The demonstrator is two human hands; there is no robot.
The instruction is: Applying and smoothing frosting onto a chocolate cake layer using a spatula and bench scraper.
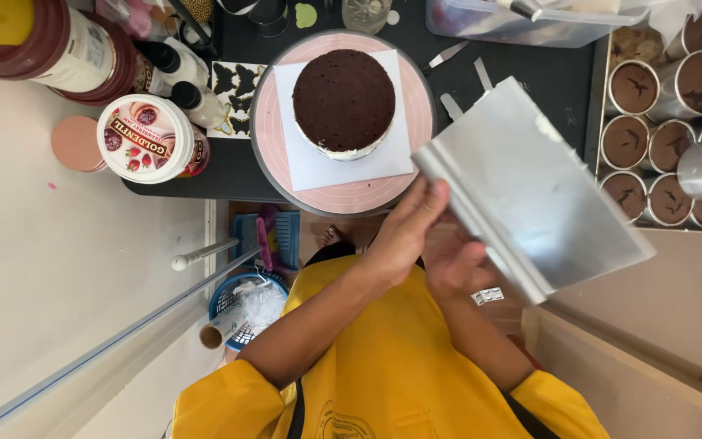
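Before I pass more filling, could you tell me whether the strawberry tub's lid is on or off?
On: the tub shows its printed white lid, closed, with no filling visible.

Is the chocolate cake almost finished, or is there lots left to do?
Done: the round chocolate cake sits on white paper on the pink turntable, with white cream showing at its lower edge. In hand: the left hand and right hand hold a metal scraper off to the side. Left: the cake's top is bare and brown, so covering it probably remains.
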